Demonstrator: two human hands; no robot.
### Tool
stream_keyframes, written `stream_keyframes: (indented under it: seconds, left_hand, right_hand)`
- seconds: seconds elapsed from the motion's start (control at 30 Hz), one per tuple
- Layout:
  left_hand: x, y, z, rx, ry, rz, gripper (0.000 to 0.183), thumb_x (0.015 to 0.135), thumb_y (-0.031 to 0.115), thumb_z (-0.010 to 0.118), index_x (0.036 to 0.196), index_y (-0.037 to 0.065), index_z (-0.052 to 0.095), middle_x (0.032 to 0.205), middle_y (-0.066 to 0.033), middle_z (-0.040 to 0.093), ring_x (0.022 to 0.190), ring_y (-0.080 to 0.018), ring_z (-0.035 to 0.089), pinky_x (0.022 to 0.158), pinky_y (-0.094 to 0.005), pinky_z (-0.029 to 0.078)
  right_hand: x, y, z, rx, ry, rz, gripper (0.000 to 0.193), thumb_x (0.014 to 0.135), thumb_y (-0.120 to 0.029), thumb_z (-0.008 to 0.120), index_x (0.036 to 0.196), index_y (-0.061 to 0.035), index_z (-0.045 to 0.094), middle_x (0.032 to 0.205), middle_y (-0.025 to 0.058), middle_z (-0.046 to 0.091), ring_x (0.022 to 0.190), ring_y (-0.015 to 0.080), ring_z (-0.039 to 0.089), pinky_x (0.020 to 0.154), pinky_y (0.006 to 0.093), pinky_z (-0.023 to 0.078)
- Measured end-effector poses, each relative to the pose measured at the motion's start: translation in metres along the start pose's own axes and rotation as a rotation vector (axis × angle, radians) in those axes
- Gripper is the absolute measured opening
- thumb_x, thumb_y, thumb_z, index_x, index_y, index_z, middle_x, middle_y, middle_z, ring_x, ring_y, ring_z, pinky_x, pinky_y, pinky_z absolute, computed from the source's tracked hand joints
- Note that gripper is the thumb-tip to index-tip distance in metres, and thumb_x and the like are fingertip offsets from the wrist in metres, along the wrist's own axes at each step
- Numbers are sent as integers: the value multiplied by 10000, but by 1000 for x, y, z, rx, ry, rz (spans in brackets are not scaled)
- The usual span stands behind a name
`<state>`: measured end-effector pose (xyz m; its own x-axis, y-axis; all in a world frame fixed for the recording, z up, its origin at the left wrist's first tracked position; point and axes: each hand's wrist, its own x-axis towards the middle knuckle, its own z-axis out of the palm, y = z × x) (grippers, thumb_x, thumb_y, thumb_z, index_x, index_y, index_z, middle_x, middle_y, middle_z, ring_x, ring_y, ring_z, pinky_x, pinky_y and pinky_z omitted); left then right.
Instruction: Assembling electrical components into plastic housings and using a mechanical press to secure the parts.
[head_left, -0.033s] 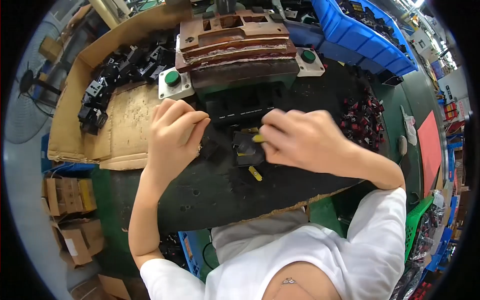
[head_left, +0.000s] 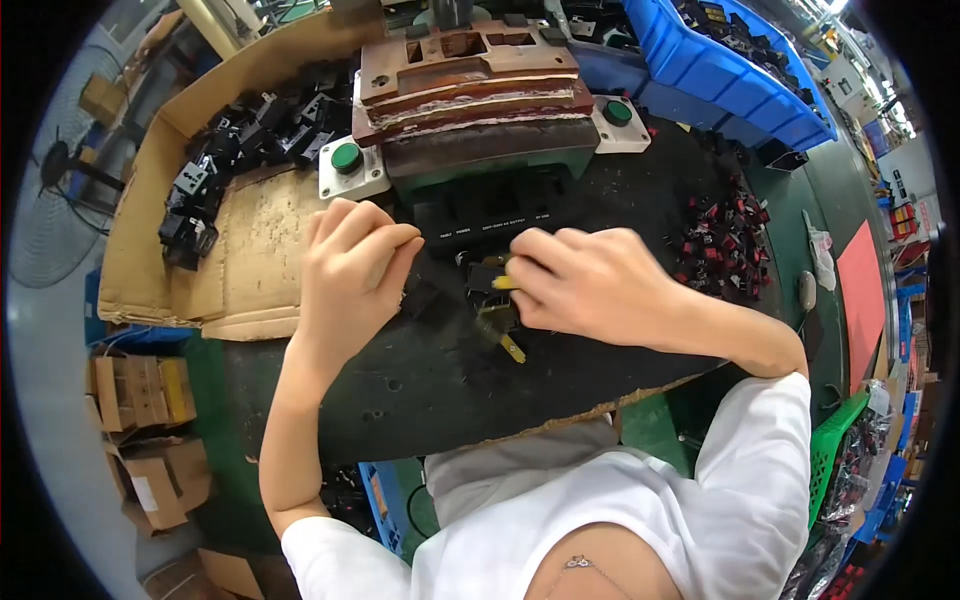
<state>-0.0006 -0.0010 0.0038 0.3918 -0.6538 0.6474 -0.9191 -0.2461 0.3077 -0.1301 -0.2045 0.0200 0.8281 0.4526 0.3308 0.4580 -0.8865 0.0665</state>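
My left hand (head_left: 355,255) is raised over the bench, thumb and fingertips pinched together; whatever is between them is too small to make out. To its right, my right hand (head_left: 590,285) is closed, with a small yellow piece (head_left: 503,283) sticking out from its fingertips. Small dark parts (head_left: 484,277) lie beside those fingers, partly hidden. Below them is a blurred, greyish-yellow thing (head_left: 492,322) whose kind does not show. A second small yellow piece (head_left: 513,349) rests on the dark bench. Beyond both hands, a black panel (head_left: 485,226) with white print sits at the fixture's foot.
A brown block fixture (head_left: 470,85) stands ahead, flanked by two green buttons (head_left: 346,157) (head_left: 618,113). Left, a cardboard tray (head_left: 260,255) holds black sockets (head_left: 188,225). Small red-and-black parts (head_left: 725,245) are heaped right; a blue crate (head_left: 720,70) stands behind.
My right hand has shifted slightly left with the yellow piece. The clear-looking thing by its fingertips has become a blur lower down. The left hand has hardly moved.
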Motion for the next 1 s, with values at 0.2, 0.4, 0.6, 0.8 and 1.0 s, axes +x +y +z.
stream_keyframes:
  seconds: [0.2,0.4,0.6,0.8,1.0]
  left_hand:
    - [-5,4,8,141,-83,55,131,675,45,714,781,66,641,746,-3,528,774,-195,513,704,-323,380]
    - [-3,0,2,123,-119,8,158,657,38,720,790,46,636,756,-24,537,776,-211,514,701,-331,393]
    - [4,20,-69,-310,-726,-228,270,605,180,792,723,42,593,672,-71,533,630,-254,545,543,-338,431]
    - [-37,51,-69,24,-1044,-407,379,687,276,732,896,40,521,806,-121,605,744,-317,611,606,-385,465]
    - [-65,44,-50,-50,-717,-332,351,660,126,747,948,14,580,754,-107,574,625,-251,593,568,-334,473]
  right_hand:
    - [2,-7,27,190,44,42,496,741,-368,677,1137,-99,547,1136,57,529,1015,221,537,796,321,463]
    - [3,-1,18,234,75,21,518,801,-381,623,1228,-106,520,1278,88,494,1188,267,457,953,409,368]
    - [12,52,17,312,101,122,146,788,-154,660,888,-47,652,903,62,548,847,238,509,757,339,443]
    - [19,57,23,347,15,46,158,792,-165,660,882,-35,645,926,55,524,877,236,499,773,341,438]
    - [24,48,13,197,33,-13,127,799,-145,644,853,-31,630,940,39,535,893,213,511,783,335,429]
